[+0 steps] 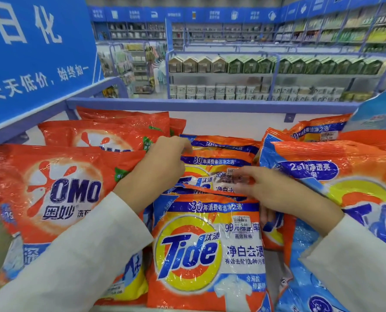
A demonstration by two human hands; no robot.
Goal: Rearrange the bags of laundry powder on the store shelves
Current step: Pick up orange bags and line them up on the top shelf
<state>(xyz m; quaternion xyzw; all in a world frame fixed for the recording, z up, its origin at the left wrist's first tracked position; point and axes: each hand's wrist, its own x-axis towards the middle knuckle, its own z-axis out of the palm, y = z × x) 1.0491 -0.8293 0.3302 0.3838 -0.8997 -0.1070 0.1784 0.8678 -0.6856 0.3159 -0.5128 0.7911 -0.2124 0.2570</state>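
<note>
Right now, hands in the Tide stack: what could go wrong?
1. The left hand grips the middle Tide bag at its top corner; the front Tide bag overlaps it, so pulling could topple that one forward.
2. The right hand is motion-blurred, its hold unclear; glossy film may slip.
3. The left sleeve passes over the OMO bag and could nudge it.

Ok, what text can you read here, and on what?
"OMO": red-orange plastic bag, front left.
"Tide": orange-and-yellow plastic bag, front centre.
"5.00": white price sticker on that bag.
"日化": big blue sign, upper left.
Far blue shelf headers: too blurred to read.
</note>
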